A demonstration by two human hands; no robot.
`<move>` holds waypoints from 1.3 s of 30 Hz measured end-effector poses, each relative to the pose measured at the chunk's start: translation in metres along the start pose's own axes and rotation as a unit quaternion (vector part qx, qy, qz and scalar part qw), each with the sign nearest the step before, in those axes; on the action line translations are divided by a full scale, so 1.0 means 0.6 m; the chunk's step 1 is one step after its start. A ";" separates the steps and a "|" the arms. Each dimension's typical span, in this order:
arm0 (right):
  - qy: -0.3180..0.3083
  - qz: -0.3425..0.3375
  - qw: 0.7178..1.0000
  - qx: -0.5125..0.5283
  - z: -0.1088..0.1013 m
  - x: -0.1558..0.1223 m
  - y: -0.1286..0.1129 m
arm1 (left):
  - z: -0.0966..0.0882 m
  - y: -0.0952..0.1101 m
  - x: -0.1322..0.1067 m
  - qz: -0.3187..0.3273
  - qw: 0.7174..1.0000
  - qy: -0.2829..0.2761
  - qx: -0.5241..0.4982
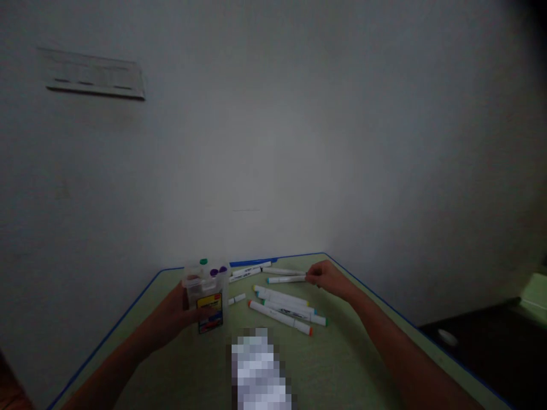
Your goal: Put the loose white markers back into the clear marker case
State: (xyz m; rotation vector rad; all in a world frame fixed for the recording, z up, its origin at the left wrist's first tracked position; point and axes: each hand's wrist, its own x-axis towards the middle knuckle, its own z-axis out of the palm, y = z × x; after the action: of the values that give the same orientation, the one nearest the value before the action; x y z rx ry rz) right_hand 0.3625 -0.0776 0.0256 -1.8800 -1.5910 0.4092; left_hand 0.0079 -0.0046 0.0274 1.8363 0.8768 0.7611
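My left hand (pixel 186 310) is wrapped round a clear plastic box (pixel 207 302) with a yellow, red and dark label on its front. Several markers stand in the box, their green cap (pixel 204 262) and purple caps (pixel 219 271) showing at the top. Across the table, the fingers of my right hand (pixel 327 278) pinch the right end of a white marker with a blue tip (pixel 284 279). Just behind it lies another white marker (pixel 282 271), its end close to my fingertips. In front, several white markers with coloured ends (pixel 280 317) are spread loosely.
A blue strip or flat blue object (pixel 252 263) lies along the table's back edge by the wall. The pale green table (pixel 342 364) has blue edging. A pixelated patch (pixel 260 373) covers something at the near middle. A pale fixture (pixel 96 75) is on the wall.
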 end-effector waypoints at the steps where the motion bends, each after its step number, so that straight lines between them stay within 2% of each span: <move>1: -0.019 0.011 1.000 -0.001 0.000 -0.007 0.013 | -0.001 0.000 0.001 -0.003 1.000 -0.001 0.018; 4: -0.103 0.024 0.994 -0.016 -0.008 -0.025 0.024 | -0.006 0.001 0.005 -0.012 0.998 -0.015 0.064; 8: -0.228 0.037 0.963 -0.138 -0.012 -0.043 0.001 | -0.009 0.000 0.008 -0.018 0.995 -0.024 0.098; 11: -0.238 0.016 0.950 -0.202 -0.004 -0.049 -0.012 | -0.008 -0.001 0.008 -0.031 0.994 -0.025 0.101; 13: -0.238 -0.007 0.957 -0.168 0.001 -0.048 -0.014 | -0.008 -0.001 0.007 -0.031 0.995 -0.014 0.097; 15: -0.215 -0.020 0.973 -0.081 0.002 -0.044 -0.015 | -0.008 -0.002 0.007 -0.021 0.996 -0.010 0.088; 17: -0.139 -0.053 0.989 0.005 0.005 -0.042 -0.020 | -0.008 -0.002 0.007 -0.013 0.997 -0.015 0.080; 19: -0.057 -0.108 0.991 0.057 0.010 -0.043 -0.031 | -0.008 -0.004 0.007 -0.018 0.997 -0.024 0.072; 21: -0.020 -0.151 0.985 0.077 0.018 -0.048 -0.045 | -0.009 -0.007 0.007 -0.026 0.998 -0.029 0.059; 28: -0.006 -0.204 0.976 0.078 0.036 -0.066 -0.076 | -0.012 -0.017 0.008 -0.023 0.997 -0.042 0.062; 34: -0.009 -0.224 0.971 0.084 0.038 -0.062 -0.069 | -0.010 -0.012 0.007 -0.027 0.998 -0.025 0.059; 39: -0.010 -0.225 0.971 0.083 0.045 -0.051 -0.052 | -0.013 -0.016 0.011 -0.022 0.997 -0.046 0.066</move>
State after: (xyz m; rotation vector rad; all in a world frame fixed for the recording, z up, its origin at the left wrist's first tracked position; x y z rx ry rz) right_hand 0.3158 -0.0977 0.0204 -1.3414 -1.8709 0.3462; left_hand 0.0031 0.0077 0.0223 1.9448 0.9227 0.5980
